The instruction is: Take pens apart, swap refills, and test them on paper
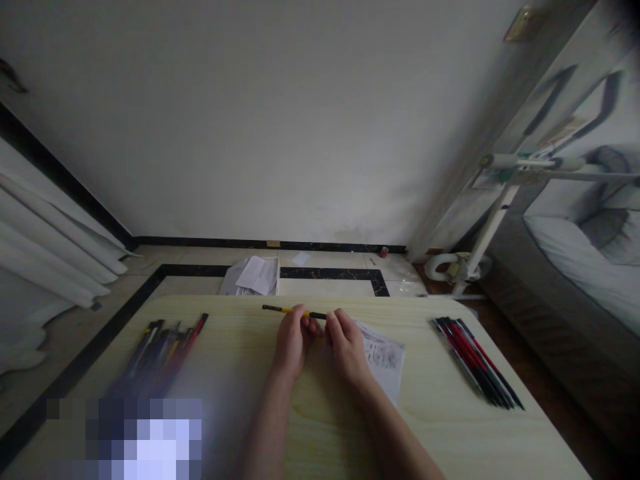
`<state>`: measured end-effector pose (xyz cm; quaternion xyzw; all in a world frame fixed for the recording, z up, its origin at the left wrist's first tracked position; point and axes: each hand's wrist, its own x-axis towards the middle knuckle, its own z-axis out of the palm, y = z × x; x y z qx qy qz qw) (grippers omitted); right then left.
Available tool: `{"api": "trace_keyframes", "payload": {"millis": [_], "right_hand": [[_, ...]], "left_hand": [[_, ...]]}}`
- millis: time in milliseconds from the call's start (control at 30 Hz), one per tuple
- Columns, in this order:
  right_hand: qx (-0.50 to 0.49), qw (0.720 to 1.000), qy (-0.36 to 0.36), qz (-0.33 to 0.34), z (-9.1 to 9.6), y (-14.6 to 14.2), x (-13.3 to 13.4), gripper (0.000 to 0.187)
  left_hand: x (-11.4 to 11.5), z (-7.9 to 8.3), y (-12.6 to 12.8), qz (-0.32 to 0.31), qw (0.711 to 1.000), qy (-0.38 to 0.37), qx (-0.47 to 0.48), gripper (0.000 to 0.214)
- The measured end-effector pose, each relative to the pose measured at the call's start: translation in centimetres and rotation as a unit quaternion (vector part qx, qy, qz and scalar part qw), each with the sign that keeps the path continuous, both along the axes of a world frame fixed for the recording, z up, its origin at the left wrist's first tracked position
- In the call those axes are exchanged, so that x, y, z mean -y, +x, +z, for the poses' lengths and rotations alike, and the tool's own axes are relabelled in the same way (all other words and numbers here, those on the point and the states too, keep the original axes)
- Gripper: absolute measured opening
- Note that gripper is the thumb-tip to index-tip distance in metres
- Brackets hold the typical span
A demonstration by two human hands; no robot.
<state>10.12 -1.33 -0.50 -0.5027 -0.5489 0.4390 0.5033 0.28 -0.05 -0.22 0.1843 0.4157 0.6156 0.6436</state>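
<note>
My left hand [291, 339] and my right hand [345, 343] meet at the far middle of a light wooden table [440, 427]. Both are closed on one thin pen [287, 310] with a black and yellow barrel, which lies level and sticks out to the left of my left hand. Under my right hand lies a white sheet of paper [387, 360] with red scribbles.
A heap of pens [160, 350] lies on the table's left part, and a neat row of red and black pens [477, 363] on its right. Papers [257, 275] lie on the floor beyond the table. A white stand [475, 257] and a bed are at the right.
</note>
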Motion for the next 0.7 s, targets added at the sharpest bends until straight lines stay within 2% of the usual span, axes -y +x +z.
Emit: {"api": "trace_keyframes", "payload": {"millis": [200, 433, 700], "right_hand": [[0.008, 1.0, 0.0, -0.006, -0.01, -0.02, -0.09, 0.034], [-0.025, 1.0, 0.014, -0.007, 0.28, -0.11, 0.13, 0.015], [-0.078, 0.997, -0.005, -0.011, -0.26, -0.23, 0.07, 0.017]], "left_hand": [[-0.04, -0.2, -0.11, -0.01, 0.999, 0.015, 0.033, 0.03], [-0.01, -0.31, -0.12, -0.026, 0.998, 0.018, 0.052, 0.032], [0.06, -0.16, -0.1, -0.038, 0.999, 0.02, 0.008, 0.034]]}}
